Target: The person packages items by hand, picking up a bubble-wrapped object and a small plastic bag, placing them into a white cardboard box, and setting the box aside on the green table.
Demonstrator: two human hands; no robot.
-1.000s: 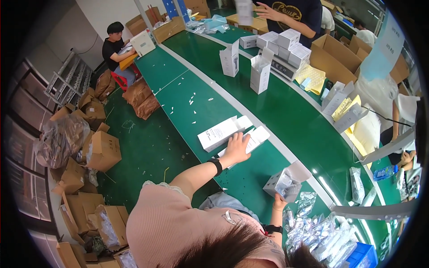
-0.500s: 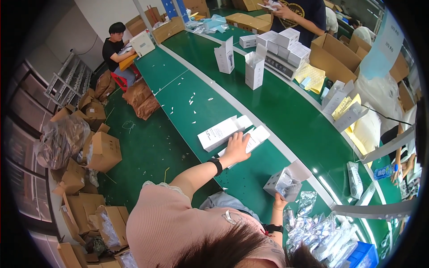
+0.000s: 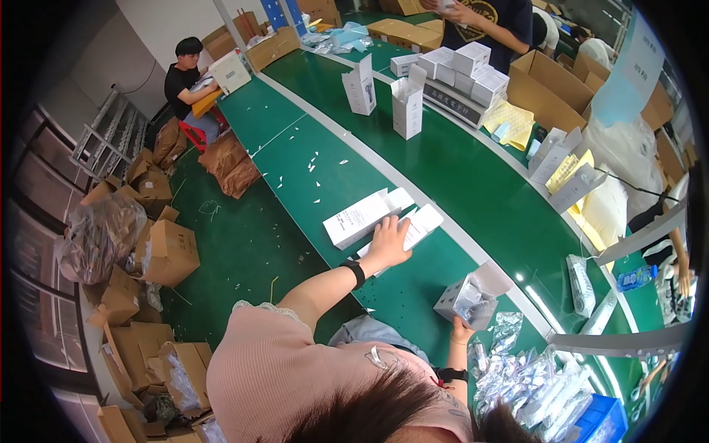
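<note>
My left hand (image 3: 390,245) reaches across the bench, its fingers bent over a white carton (image 3: 424,221) that lies on its side with one end flap out. Right beside it lies another white carton (image 3: 357,219), also with its flap out. Closer to me, my right hand (image 3: 461,331) grips the lower side of an open white box (image 3: 451,296) tilted on the bench. Inside that box is a clear plastic bag (image 3: 473,304) whose contents I cannot make out. Next to my right hand spreads a pile of clear-bagged parts (image 3: 528,384).
Two open cartons stand on the green belt (image 3: 473,184), the nearer one (image 3: 408,107) upright. Closed white boxes (image 3: 471,59) are stacked beyond. A blue bin (image 3: 594,422) sits at lower right; cardboard boxes (image 3: 173,251) line the floor at left. Co-workers are at the far side.
The two standing cartons and the wrapped packet on the belt have shifted slightly away from me. The far co-worker's hands have moved. My own hands stay nearly where they were.
</note>
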